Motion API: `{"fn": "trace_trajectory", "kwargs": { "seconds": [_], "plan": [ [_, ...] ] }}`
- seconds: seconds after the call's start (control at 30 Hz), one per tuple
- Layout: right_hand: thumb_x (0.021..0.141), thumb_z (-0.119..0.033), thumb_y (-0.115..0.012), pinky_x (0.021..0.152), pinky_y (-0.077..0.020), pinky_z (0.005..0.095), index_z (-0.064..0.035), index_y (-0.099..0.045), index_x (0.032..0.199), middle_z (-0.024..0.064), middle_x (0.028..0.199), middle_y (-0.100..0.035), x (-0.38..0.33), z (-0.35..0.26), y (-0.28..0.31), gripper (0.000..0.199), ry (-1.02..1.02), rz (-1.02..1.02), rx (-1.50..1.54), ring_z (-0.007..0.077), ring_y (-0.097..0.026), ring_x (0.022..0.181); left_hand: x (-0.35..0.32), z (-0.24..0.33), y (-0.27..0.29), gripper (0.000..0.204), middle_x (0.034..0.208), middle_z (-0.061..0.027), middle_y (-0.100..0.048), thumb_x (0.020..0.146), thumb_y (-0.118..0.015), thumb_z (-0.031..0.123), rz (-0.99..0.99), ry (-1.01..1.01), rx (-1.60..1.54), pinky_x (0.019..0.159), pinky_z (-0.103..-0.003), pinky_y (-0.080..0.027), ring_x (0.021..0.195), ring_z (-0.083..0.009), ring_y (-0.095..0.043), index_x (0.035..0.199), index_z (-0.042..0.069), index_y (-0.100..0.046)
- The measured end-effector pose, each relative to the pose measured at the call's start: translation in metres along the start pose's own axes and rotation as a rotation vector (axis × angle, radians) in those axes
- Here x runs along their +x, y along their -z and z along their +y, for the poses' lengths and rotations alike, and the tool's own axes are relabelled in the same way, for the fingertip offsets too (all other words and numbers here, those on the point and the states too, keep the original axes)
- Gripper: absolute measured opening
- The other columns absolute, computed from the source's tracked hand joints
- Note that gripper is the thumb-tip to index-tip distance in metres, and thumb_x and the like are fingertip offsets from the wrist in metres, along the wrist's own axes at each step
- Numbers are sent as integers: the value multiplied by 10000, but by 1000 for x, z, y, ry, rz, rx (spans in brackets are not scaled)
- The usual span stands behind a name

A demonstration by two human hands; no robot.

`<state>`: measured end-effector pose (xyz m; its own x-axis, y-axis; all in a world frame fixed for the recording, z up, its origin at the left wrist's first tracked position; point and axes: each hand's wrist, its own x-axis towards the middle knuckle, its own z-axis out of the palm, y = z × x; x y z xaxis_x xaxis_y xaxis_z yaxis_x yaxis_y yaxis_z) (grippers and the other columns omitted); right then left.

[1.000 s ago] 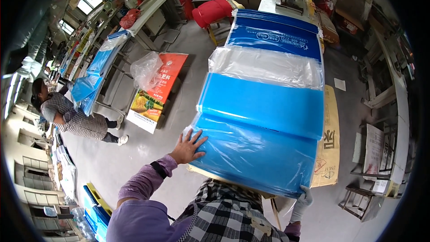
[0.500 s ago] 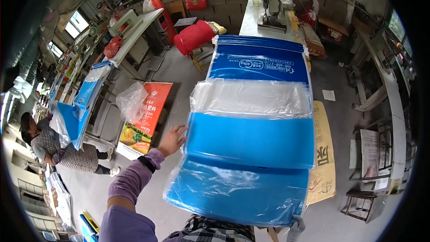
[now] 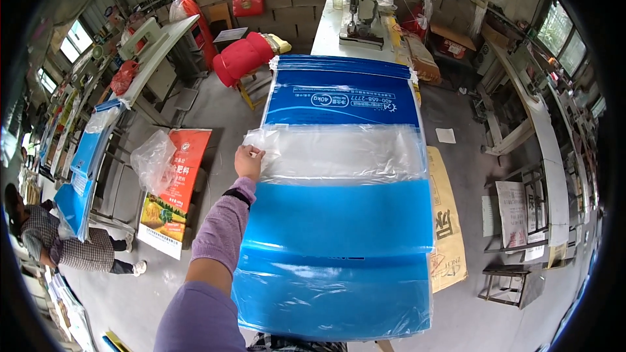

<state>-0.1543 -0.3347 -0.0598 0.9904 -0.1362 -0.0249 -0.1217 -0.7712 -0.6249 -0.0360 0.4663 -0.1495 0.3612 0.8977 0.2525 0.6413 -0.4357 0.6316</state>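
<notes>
A stack of blue plastic sacks [image 3: 332, 218] covers the table in front of me, its dark blue printed ends [image 3: 345, 94] lying at the far side. Across the middle of the stack shows a band of clear plastic liner [image 3: 345, 150]. At the left edge of that band, my left hand [image 3: 248, 161] has its fingers closed in a pinch on the liner, which bunches up beside the fingertips. My right hand is out of view.
A sewing machine [image 3: 362, 16] stands on the white table beyond the sacks. Left of me, an orange printed sack [image 3: 186, 169] lies under a crumpled clear bag [image 3: 153, 161]. A person [image 3: 59, 234] stands at the far left. A wooden stool [image 3: 508, 285] is at the right.
My left hand has moved forward from beside the blue sacks and taken hold of the liner's edge. My gloved right hand has left the near right corner. The view has shifted right.
</notes>
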Motion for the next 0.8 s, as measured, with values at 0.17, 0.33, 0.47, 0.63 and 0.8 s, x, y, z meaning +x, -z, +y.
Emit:
{"fn": "trace_trajectory", "kwargs": {
  "seconds": [0.17,0.33,0.47,0.63,0.8],
  "plan": [
    [911,-109,-586,644,-499,307,-32,-544,1303,95,958,-645,-2,-51,20,401,-49,246,160,179,-569,689,-2,0,40,199,826,-81,-674,783,-764,77,-178,-124,-430,696,-320,-487,773,-187,-632,754,27,-573],
    [938,-90,-556,669,-495,275,8,-638,1150,96,937,-642,5,-114,-2,247,56,94,431,162,-589,751,-67,52,122,166,859,-51,-683,858,-692,7,-568,-16,-900,692,-210,-481,832,-88,-627,809,40,-537],
    [952,-116,-552,767,-483,280,24,-629,1074,56,926,-569,-1,-169,-49,202,249,-315,519,146,-567,837,-147,95,219,234,855,-17,-673,838,-699,-38,-962,-90,-885,714,-208,-487,844,-79,-622,964,67,-531],
    [924,-84,-509,850,-523,359,5,-495,1304,125,1059,-622,-33,-235,-96,391,-86,-738,1065,224,-618,928,-248,82,322,625,1235,-47,-593,828,-720,-8,-1419,-208,-473,888,-294,-509,1012,-125,-610,1380,107,-450],
    [958,-78,-469,963,-480,503,-4,-470,1248,187,1203,-540,-43,-232,-112,299,-536,-1028,1747,288,-560,1133,-312,36,361,710,1270,-71,-567,807,-768,109,-1676,-272,-15,974,-358,-468,1119,-196,-568,1419,119,-407]
  ]
}}
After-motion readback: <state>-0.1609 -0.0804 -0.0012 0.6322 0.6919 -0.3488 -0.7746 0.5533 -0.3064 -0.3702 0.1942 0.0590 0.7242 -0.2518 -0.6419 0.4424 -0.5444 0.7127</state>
